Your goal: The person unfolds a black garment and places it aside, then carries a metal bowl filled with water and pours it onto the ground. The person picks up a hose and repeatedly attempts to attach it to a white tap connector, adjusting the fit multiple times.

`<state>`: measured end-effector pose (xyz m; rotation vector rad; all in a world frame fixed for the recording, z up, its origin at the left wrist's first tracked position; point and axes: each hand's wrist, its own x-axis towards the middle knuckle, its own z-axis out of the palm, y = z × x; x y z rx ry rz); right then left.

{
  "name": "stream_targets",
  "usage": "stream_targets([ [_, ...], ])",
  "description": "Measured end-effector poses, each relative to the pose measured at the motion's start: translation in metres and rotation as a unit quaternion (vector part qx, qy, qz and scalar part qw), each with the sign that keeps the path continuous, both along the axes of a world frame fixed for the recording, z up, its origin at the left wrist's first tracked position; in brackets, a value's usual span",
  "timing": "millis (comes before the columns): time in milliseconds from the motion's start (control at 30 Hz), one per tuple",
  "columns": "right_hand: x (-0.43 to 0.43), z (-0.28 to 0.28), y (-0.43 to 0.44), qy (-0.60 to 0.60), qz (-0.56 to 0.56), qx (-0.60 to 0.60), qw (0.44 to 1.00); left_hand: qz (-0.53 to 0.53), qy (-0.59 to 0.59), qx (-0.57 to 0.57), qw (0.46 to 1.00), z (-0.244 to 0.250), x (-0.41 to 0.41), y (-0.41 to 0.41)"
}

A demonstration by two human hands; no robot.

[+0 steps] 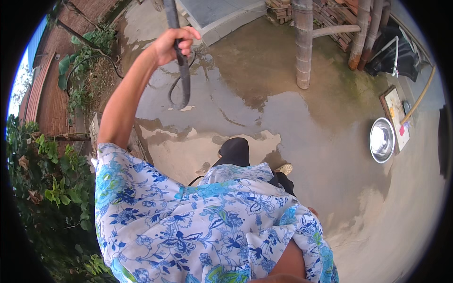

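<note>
Raised at the upper left, my left hand [176, 44] is wrapped around a dark pole-like thing [185, 79]. Its lower end curves into a thin black loop, and its upper end runs out of the picture. Beneath it lies wet concrete ground [240, 106]. Only a small bit of my right hand [313, 211] shows past the edge of the floral shirt; the rest is hidden, and whether it holds anything cannot be seen. Below the shirt, dark trousers and a light shoe [285, 168] are visible.
A metal basin [382, 140] sits at the right beside a pale board [397, 116] with small items. Wooden posts [303, 53] and stacked bricks [336, 21] stand ahead. A raised slab [226, 24] is at the top; leafy plants [63, 184] grow at the left.
</note>
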<state>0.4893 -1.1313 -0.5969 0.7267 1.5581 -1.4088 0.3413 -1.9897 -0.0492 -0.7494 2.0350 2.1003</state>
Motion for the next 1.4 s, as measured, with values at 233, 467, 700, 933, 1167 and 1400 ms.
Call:
stream_targets([
  [233, -0.201, 0.148, 0.001, 0.015, -0.014, 0.206, 0.978, -0.029, -0.036, -0.032, 0.998, 0.042, -0.079, 0.121],
  [467, -0.407, 0.167, 0.013, 0.181, 0.064, 0.147, 0.970, -0.068, -0.097, -0.029, 0.993, -0.053, -0.219, 0.251],
  [700, -0.529, 0.196, 0.047, 0.167, 0.147, 0.162, 0.961, -0.096, -0.120, -0.011, 0.988, -0.184, -0.352, 0.332],
  [933, -0.601, 0.187, 0.125, 0.092, 0.157, 0.226, 0.957, -0.035, -0.124, -0.023, 0.991, -0.262, -0.447, 0.389],
  [1167, -0.694, 0.176, 0.156, 0.041, 0.204, 0.212, 0.955, 0.055, -0.089, -0.072, 0.992, -0.320, -0.515, 0.455],
  [1400, -0.822, 0.130, 0.225, 0.154, 0.309, 0.211, 0.915, 0.122, -0.023, -0.114, 0.986, -0.352, -0.573, 0.497],
])
